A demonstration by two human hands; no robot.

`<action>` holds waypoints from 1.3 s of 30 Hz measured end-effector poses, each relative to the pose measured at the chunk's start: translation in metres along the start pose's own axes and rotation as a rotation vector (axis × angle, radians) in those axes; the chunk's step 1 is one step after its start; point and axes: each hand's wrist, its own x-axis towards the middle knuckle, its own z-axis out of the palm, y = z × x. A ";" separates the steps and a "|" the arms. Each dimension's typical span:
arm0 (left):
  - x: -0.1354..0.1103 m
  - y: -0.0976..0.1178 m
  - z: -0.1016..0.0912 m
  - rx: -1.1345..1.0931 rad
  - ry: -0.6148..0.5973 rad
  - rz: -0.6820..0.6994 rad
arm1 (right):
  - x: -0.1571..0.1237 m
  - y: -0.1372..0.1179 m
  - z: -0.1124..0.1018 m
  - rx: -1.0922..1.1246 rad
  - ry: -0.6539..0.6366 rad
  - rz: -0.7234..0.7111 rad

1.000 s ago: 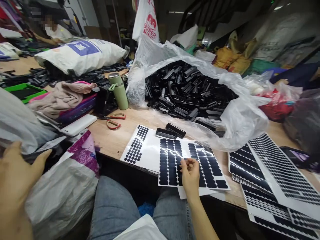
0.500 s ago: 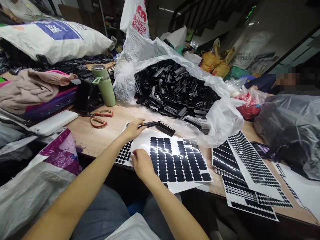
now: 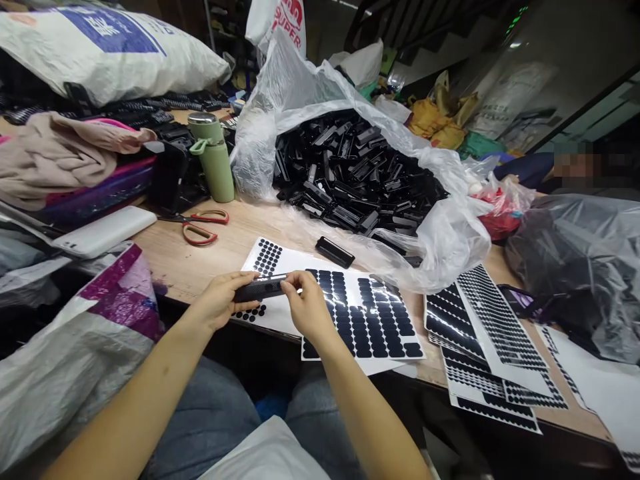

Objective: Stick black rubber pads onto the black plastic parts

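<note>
My left hand (image 3: 216,300) grips a long, narrow black plastic piece (image 3: 257,288) by its left end, fingers above and below it. At the other end, my right hand (image 3: 307,300) pinches the piece between thumb and fingers; whether a sticker is under the thumb I cannot tell. Below the piece lies a white sheet of round black stickers (image 3: 269,253), partly hidden by my hands. Overlapping it on the right is a sheet of oblong black stickers (image 3: 367,313). A second black plastic piece (image 3: 335,252) rests just beyond the sheets.
A clear plastic bag (image 3: 450,233) full of black pieces (image 3: 355,173) stands behind. Red-handled scissors (image 3: 200,233), a green flask (image 3: 217,163) and a white box-like object (image 3: 105,230) are on the left. More sticker sheets (image 3: 480,347) overhang the table's front edge at right.
My left hand has brought the black piece from the bag side back toward me. My right hand has moved from the round stickers up and right onto the piece.
</note>
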 end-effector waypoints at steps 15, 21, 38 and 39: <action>-0.016 -0.021 0.041 -0.028 -0.028 -0.021 | -0.013 0.017 -0.006 -0.067 0.088 0.029; -0.015 -0.034 0.060 0.017 -0.079 -0.087 | -0.015 0.053 -0.052 -0.257 0.301 0.181; -0.003 -0.069 0.065 0.115 -0.309 -0.105 | -0.032 0.101 -0.100 -0.313 0.410 0.397; -0.002 -0.070 0.065 0.117 -0.312 -0.104 | -0.033 0.098 -0.102 -0.249 0.387 0.395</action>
